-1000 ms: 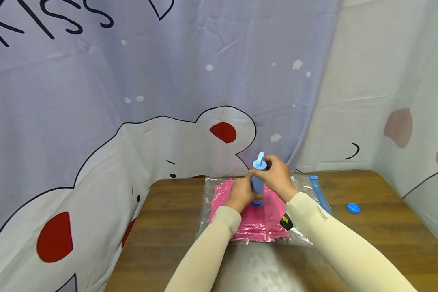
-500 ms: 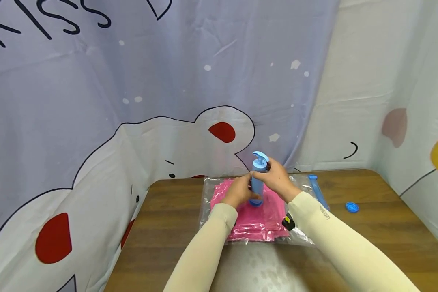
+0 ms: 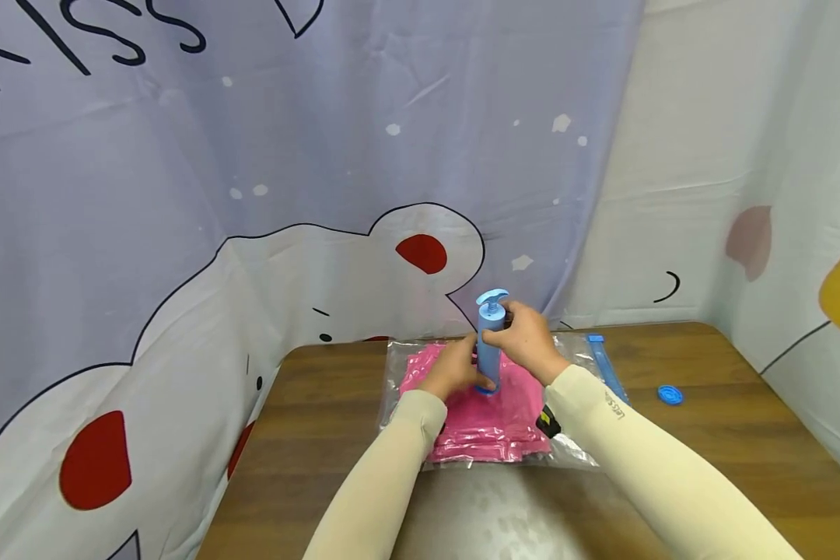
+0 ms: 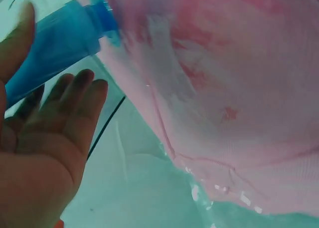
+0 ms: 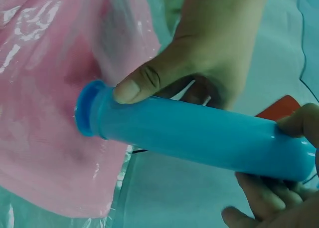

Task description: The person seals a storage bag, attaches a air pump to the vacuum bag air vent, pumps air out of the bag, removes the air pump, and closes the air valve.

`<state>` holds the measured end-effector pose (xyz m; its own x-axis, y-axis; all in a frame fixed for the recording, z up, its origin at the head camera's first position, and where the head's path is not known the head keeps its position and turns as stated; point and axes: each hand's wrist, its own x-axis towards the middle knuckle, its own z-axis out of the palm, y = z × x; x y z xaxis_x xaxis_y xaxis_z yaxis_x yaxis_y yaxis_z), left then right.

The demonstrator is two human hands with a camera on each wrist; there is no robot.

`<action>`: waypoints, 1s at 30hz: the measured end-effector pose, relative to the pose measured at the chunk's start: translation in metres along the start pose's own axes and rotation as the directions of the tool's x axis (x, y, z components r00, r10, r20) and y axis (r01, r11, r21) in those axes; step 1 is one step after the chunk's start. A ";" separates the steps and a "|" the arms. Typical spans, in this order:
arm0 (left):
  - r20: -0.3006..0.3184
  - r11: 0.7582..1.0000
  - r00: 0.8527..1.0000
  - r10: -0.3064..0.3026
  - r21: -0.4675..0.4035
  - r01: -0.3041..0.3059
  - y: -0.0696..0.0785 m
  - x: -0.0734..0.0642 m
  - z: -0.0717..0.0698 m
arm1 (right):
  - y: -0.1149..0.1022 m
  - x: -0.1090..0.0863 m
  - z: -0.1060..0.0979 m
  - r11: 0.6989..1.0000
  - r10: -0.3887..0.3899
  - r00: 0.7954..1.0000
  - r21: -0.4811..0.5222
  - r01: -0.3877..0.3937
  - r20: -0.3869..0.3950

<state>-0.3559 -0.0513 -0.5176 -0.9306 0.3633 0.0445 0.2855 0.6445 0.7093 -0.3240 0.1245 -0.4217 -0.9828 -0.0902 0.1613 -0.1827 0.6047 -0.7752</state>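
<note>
A blue hand pump [image 3: 488, 354] stands nearly upright on a clear plastic bag [image 3: 396, 381] with folded pink fabric [image 3: 486, 435] inside. My left hand [image 3: 453, 369] holds the pump low down, its thumb laid along the barrel just above the flared base in the right wrist view. Higher up, beneath the pale blue T-handle [image 3: 492, 296], my right hand [image 3: 527, 342] grips the barrel between thumb and fingers. In the left wrist view the pump barrel [image 4: 57, 46] lies between the left thumb and fingers. Where the pump's base meets the bag, any valve is hidden.
A round blue cap [image 3: 670, 395] lies on the wooden table [image 3: 672, 459] right of the bag. Along the bag's right side runs a blue strip [image 3: 607, 370]. A printed curtain [image 3: 336, 155] hangs directly behind the table.
The pump's T-handle has turned from end-on to side-on. Both hands have stayed on the barrel, the left fingers shifting slightly around it. The whole head view has drifted a little left.
</note>
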 end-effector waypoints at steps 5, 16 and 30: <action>0.091 0.991 0.996 -0.004 -0.130 0.016 0.016 -0.007 -0.015 | -0.006 0.003 -0.005 0.997 0.036 0.998 0.060 -0.040 0.057; -0.061 0.996 0.998 0.009 0.088 -0.004 -0.019 0.007 0.017 | 0.000 -0.007 0.006 0.991 0.051 0.994 0.122 -0.063 0.093; -0.236 0.951 0.972 0.017 0.303 0.057 -0.047 0.026 0.051 | 0.012 -0.010 0.026 1.000 0.025 0.999 -0.017 -0.026 -0.033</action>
<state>-0.3820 -0.0377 -0.5853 -0.9535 0.2048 0.2211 0.2875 0.8379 0.4639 -0.3169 0.1124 -0.4484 -0.9856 -0.0491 0.1616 -0.1569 0.6204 -0.7684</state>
